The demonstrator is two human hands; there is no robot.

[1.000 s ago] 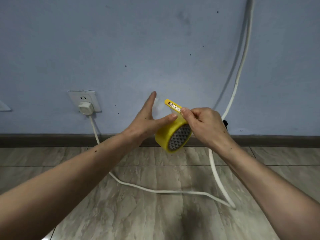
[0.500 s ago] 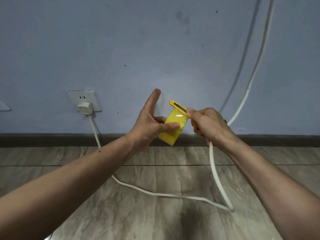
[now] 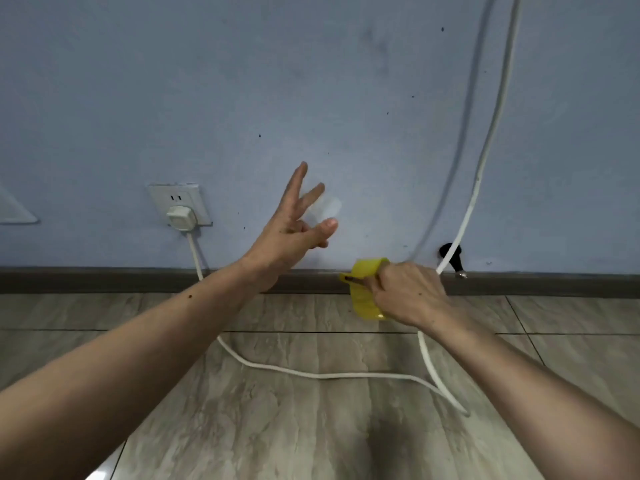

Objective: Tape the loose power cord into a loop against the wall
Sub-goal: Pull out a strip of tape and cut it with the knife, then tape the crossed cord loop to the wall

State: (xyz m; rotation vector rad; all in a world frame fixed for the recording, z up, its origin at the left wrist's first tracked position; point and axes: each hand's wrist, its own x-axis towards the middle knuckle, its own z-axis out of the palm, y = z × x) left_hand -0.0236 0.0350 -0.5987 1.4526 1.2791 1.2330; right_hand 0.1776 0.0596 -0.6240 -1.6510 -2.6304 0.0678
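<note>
A white power cord (image 3: pixel 329 375) runs from the plug (image 3: pixel 179 216) in the wall outlet (image 3: pixel 173 197) down to the floor. It bends back at the right and climbs the blue wall (image 3: pixel 346 81). My left hand (image 3: pixel 287 233) is raised in front of the wall, fingers spread, pinching a faint clear strip of tape (image 3: pixel 327 206) between thumb and fingertip. My right hand (image 3: pixel 408 292) is low by the baseboard, gripping a yellow tape roll (image 3: pixel 363 299) together with a small yellow cutter (image 3: pixel 349 279). It covers part of the cord.
A dark baseboard (image 3: pixel 104 280) lines the foot of the wall above a grey tiled floor (image 3: pixel 277 427). A black fitting (image 3: pixel 450 252) sits on the wall just behind the rising cord. A white object (image 3: pixel 14 213) shows at the left edge.
The hands have parted. My right hand has dropped down and to the right with the roll and cutter, and my left hand has lifted toward the wall with the cut strip.
</note>
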